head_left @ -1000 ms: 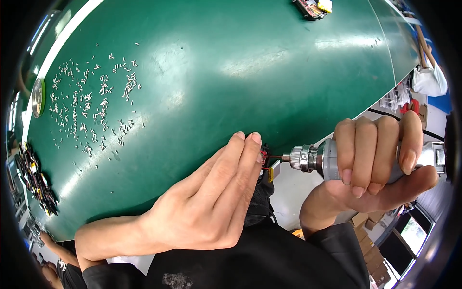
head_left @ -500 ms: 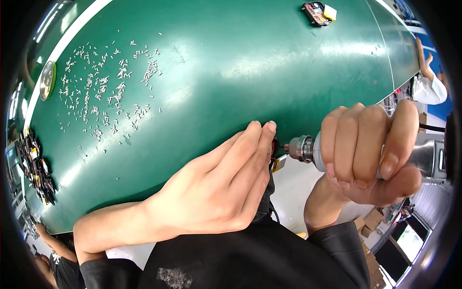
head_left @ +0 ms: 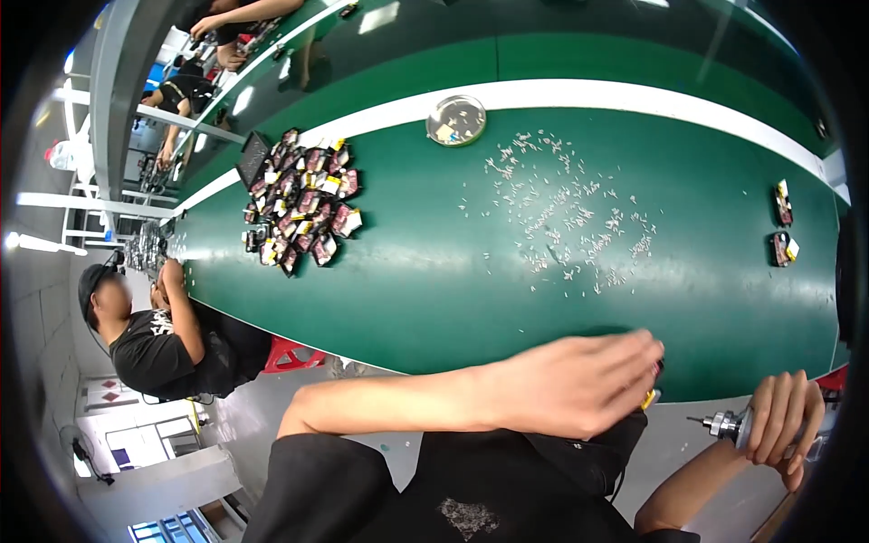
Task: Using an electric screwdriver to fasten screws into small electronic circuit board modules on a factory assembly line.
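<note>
The left hand, its fingers extended and together, is bent over a small dark device at the near edge of the worktop; only a yellow part and a sliver of the casing show, and the fingers hide whether the device is gripped. The right hand is clamped around a powered screwdriver, held outside the near edge, over the grey floor. The bit points left, toward the device, with a gap between the two. The near edge passes behind the left forearm and reappears to the right of the left hand. Beyond the fingertips, a band of green surface separates the hand from a broad scatter of small screws. Further right, past another stretch of green, two black units lie near the right-hand end. A round metal dish stands at the far edge, beside a white border strip. To the left, well apart from the screws, a heap of black units adjoins a black tray. A co-worker sits at the left, next to a red stool.
</note>
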The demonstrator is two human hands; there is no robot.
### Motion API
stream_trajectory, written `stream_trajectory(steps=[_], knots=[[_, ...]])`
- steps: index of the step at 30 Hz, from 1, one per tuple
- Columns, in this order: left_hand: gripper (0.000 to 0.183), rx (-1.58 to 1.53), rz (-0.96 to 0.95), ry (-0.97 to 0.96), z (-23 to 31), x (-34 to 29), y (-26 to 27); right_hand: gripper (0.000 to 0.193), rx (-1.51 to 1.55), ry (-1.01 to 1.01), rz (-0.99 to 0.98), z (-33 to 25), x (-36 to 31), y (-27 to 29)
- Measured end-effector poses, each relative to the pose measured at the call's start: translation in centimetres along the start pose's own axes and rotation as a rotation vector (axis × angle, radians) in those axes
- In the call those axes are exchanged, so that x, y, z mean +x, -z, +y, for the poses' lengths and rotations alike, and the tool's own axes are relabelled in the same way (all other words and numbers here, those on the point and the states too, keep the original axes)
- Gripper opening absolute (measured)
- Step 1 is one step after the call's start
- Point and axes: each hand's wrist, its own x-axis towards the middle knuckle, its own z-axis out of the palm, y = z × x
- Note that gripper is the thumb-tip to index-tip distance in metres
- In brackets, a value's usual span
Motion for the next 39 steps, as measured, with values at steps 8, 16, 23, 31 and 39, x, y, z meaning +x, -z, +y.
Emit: stream_trajectory(steps=[8,16,23,31,39], knots=[[0.030,0.670,0.406,1.164,-11.7,-17.6,15.9,0.027,-0.085,0.234,0.531,3.6,-2.8,-0.4],[0.030,0.838,0.234,0.940,-9.5,-15.4,12.9,0.023,-0.101,0.137,0.667,6.0,-3.5,0.1],[0.024,0.388,0.150,0.755,-8.2,-6.6,6.4,0.020,-0.051,0.149,0.721,6.7,-4.0,-0.2],[0.019,0.575,-0.046,0.487,-10.2,-6.6,6.8,0.019,-0.007,0.171,0.721,6.5,-4.3,-0.4],[0.014,0.294,0.167,0.712,-9.2,-6.2,6.1,0.021,-0.005,0.175,0.741,6.0,-4.8,-0.9]])
